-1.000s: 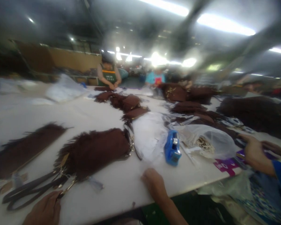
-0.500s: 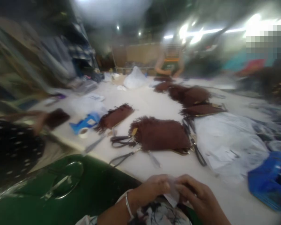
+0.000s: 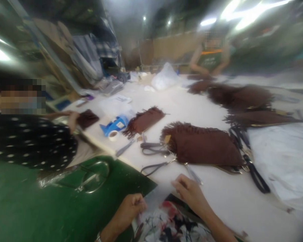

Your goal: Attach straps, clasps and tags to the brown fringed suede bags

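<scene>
My left hand (image 3: 132,206) is closed at the table's front edge, its fingers curled on one side of a thin clear plastic bag (image 3: 155,195). Opposite it, my right hand (image 3: 189,193) pinches the other side, so the plastic stretches between them above my flowered clothing. Its outline is faint and blurred. Just beyond my hands lies a stack of brown fringed pouches (image 3: 207,146). Dark wrist straps (image 3: 151,148) and a small tan tag (image 3: 167,138) show at the stack's left end.
Another fringed pouch (image 3: 150,119), a blue tape dispenser (image 3: 114,125) and white plastic bags (image 3: 285,161) lie on the white table (image 3: 181,107). More brown pouches (image 3: 242,95) are piled back right. A co-worker in dotted clothing (image 3: 32,144) sits left; another person (image 3: 210,62) stands behind the table.
My hands have moved apart, from close together on a small whitish piece to either side of the clear plastic. The view has turned left, showing more of the co-worker there.
</scene>
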`<state>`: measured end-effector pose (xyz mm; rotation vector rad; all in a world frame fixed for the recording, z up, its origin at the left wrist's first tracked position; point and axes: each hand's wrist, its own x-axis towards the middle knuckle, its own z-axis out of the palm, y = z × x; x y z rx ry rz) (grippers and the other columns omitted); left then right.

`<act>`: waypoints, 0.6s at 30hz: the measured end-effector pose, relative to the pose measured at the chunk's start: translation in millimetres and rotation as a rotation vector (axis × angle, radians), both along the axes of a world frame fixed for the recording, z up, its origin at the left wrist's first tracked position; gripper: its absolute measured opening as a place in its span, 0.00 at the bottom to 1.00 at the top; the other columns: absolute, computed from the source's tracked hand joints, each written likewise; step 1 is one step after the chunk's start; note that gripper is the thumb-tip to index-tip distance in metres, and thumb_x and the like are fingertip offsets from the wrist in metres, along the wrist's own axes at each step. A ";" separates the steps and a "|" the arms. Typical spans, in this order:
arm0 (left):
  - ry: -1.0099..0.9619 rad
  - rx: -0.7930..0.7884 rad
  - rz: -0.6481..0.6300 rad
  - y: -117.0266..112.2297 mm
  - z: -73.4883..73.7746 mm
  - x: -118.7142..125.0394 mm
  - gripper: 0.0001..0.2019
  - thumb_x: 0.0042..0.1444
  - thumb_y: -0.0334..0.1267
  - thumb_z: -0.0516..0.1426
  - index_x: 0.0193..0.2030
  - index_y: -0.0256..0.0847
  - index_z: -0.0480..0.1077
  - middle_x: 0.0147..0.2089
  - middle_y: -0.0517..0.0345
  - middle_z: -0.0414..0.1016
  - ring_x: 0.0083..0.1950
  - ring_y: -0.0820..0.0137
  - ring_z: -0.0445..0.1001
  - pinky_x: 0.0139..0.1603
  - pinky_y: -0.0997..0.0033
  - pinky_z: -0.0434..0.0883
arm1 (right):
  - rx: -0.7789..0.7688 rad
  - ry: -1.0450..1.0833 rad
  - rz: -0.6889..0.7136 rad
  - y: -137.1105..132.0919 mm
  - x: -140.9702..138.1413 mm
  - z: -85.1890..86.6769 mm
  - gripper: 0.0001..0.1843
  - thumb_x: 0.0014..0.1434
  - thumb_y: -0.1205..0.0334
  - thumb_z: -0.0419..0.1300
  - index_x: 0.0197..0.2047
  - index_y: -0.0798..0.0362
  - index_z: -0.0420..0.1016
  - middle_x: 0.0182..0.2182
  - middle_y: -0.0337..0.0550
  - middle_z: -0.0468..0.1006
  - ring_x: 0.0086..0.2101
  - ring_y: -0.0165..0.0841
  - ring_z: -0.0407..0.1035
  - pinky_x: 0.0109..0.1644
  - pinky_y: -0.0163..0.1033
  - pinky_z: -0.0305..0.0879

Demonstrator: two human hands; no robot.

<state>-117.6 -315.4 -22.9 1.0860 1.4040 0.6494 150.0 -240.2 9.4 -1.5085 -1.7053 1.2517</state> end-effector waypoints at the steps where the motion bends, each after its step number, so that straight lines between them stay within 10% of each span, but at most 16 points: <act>1: 0.068 0.027 -0.010 -5.1 -2.0 -9.0 0.23 0.50 0.58 0.60 0.25 0.35 0.69 0.23 0.62 0.66 0.26 0.75 0.62 0.27 0.76 0.56 | 0.005 -0.015 0.019 0.9 -10.6 -3.2 0.19 0.61 0.48 0.53 0.24 0.51 0.64 0.19 0.33 0.69 0.23 0.29 0.64 0.28 0.33 0.56; 6: 0.236 -0.002 -0.105 -16.7 -7.4 -35.4 0.26 0.57 0.59 0.52 0.23 0.36 0.68 0.22 0.63 0.64 0.26 0.74 0.63 0.29 0.74 0.56 | -0.049 -0.010 0.111 -0.3 -53.2 -14.1 0.16 0.62 0.52 0.52 0.26 0.51 0.65 0.19 0.32 0.70 0.22 0.28 0.65 0.28 0.32 0.56; 13: -0.419 -0.045 0.019 24.3 -8.4 -14.7 0.25 0.47 0.49 0.66 0.48 0.36 0.70 0.43 0.52 0.76 0.43 0.65 0.72 0.43 0.69 0.66 | -0.115 0.029 0.171 -2.5 -82.4 -20.5 0.10 0.61 0.58 0.53 0.29 0.50 0.67 0.19 0.31 0.71 0.21 0.27 0.65 0.27 0.31 0.57; 18: -0.356 -0.019 0.179 39.3 -26.8 -3.3 0.18 0.40 0.45 0.69 0.27 0.35 0.68 0.25 0.60 0.72 0.26 0.74 0.67 0.29 0.75 0.61 | -0.109 -0.047 0.217 0.6 -87.9 -26.7 0.09 0.61 0.57 0.53 0.30 0.50 0.68 0.19 0.31 0.71 0.20 0.27 0.65 0.27 0.31 0.55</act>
